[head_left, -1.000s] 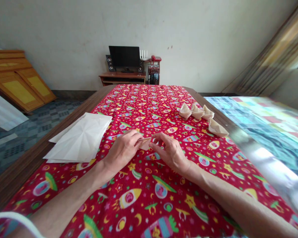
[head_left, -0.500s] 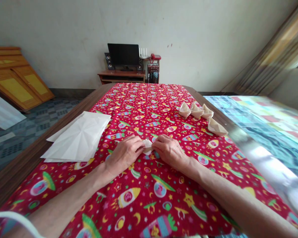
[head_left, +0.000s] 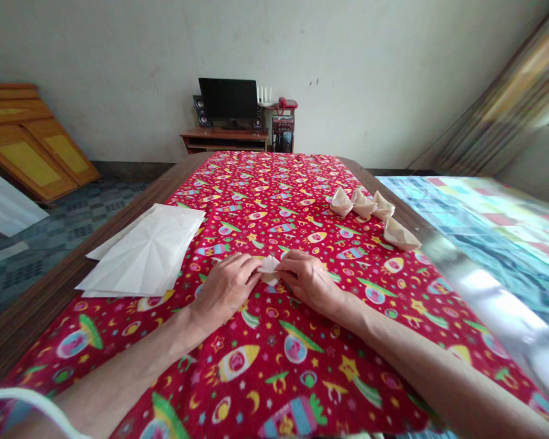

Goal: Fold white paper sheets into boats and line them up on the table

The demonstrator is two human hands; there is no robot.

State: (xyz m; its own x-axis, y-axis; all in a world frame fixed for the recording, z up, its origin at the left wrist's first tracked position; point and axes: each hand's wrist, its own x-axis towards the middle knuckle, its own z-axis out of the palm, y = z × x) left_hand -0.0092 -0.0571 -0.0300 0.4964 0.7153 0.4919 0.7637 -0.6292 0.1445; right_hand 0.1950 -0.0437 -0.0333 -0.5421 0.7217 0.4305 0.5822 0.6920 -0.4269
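Note:
Between my two hands is a small folded piece of white paper (head_left: 270, 268), pleated at its middle, low over the patterned red cloth (head_left: 256, 353). My left hand (head_left: 229, 283) pinches its left side, fingers closed and pointing inward. On the opposite side my right hand (head_left: 308, 277) has its fingers closed on the paper too. The parts under my fingertips are hidden. To the left lies a stack of creased white paper sheets (head_left: 149, 250). Several folded paper boats (head_left: 400, 233) stand at the right side of the cloth.
The cloth covers a brown wooden table (head_left: 119, 241). Past its far end, a monitor (head_left: 229, 100) and a red telephone (head_left: 286, 105) stand against the wall. A bed (head_left: 476, 244) adjoins on the right. A white cable (head_left: 32, 399) crosses the lower left corner.
The folded paper has spread slightly at its middle, showing more of its pleats. My left hand has shifted a little to the left and down; the right has barely moved.

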